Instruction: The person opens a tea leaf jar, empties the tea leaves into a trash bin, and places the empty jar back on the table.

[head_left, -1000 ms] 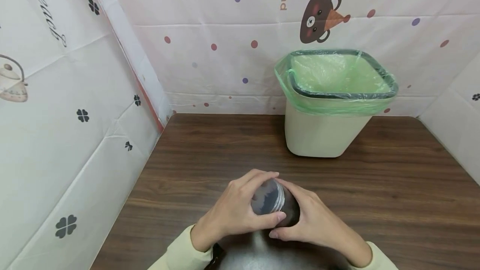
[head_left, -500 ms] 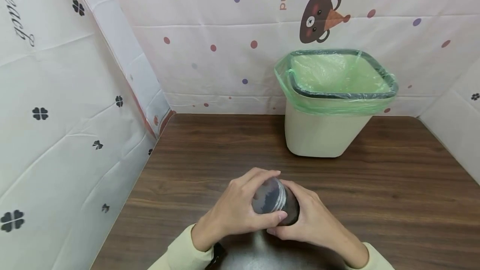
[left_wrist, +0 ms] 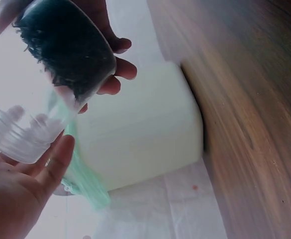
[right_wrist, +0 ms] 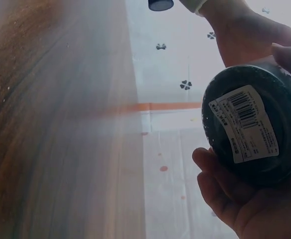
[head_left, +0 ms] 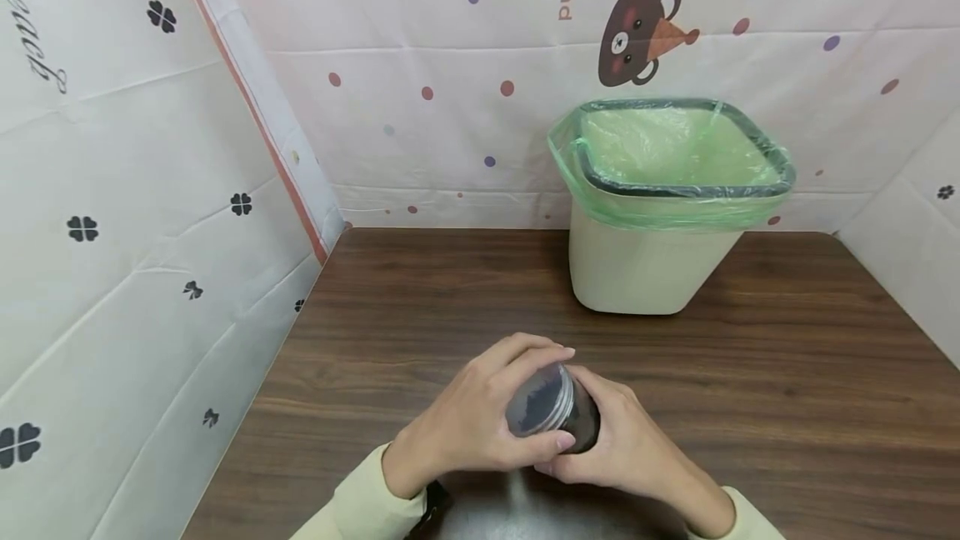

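A clear jar (head_left: pixel 585 423) with dark, shredded-looking contents is held tilted above the near part of the table. My left hand (head_left: pixel 474 419) grips its clear, ridged lid end (head_left: pixel 534 407), thumb on the near side and fingers over the far side. The jar's body is gripped by my right hand (head_left: pixel 637 444), whose thumb lies close to the left thumb. Dark contents (left_wrist: pixel 65 45) fill the bottom end in the left wrist view, while the lid end looks see-through. On the jar's base, the right wrist view shows a white barcode label (right_wrist: pixel 247 124).
Behind the hands, a cream bin (head_left: pixel 637 265) with a green plastic liner (head_left: pixel 675 211) stands at the back right of the brown wooden table (head_left: pixel 420 290). Printed white sheets (head_left: pixel 420 140) hang at the back and both sides.
The jar has tilted slightly and my left fingers have shifted a little to the right over the lid end. The left sheet has swayed. The bin has not moved.
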`<state>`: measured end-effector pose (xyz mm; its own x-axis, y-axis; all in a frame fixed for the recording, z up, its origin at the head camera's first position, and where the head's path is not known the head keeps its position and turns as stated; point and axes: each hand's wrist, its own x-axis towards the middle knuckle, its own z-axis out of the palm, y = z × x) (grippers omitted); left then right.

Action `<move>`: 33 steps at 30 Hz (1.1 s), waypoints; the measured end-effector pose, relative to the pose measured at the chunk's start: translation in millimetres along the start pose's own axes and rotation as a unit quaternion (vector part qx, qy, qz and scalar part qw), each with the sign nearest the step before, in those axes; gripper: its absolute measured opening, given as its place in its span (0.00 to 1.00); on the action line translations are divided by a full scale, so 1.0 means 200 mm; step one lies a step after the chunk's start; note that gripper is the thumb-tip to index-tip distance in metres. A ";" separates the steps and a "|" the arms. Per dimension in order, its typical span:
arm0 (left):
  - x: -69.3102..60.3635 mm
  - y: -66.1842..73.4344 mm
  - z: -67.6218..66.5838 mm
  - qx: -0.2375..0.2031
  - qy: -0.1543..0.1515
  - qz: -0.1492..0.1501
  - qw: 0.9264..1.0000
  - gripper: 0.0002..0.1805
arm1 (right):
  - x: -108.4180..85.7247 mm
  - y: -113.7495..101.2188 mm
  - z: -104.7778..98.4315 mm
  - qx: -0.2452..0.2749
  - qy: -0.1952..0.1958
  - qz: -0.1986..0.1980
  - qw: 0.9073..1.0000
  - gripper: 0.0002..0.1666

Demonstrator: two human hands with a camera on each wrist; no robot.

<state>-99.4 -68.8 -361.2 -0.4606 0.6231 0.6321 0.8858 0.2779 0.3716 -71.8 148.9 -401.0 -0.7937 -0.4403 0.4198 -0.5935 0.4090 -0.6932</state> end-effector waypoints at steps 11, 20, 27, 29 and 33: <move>0.04 0.02 -0.02 -0.027 -0.003 0.093 0.995 0.36 | 0.00 0.02 -0.02 0.096 -0.057 -0.014 0.994 0.33; 0.08 0.05 -0.03 -0.040 -0.002 0.170 0.985 0.36 | 0.02 0.04 -0.03 0.161 -0.106 -0.105 0.976 0.33; 0.10 0.05 0.00 -0.034 0.021 0.187 0.982 0.26 | 0.03 0.04 -0.02 0.183 -0.122 -0.127 0.967 0.30; 0.10 0.05 0.00 -0.030 0.028 0.183 0.982 0.22 | 0.02 0.05 -0.02 0.202 -0.126 -0.124 0.963 0.28; 0.10 0.05 0.02 -0.020 0.042 0.179 0.983 0.18 | 0.02 0.04 -0.01 0.214 -0.121 -0.117 0.962 0.29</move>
<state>-98.9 -51.1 -348.1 -0.1248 0.6129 0.7803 0.9897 0.0215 0.1414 -80.0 152.8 -404.3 -0.5602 -0.6753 0.4798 -0.6010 -0.0673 -0.7964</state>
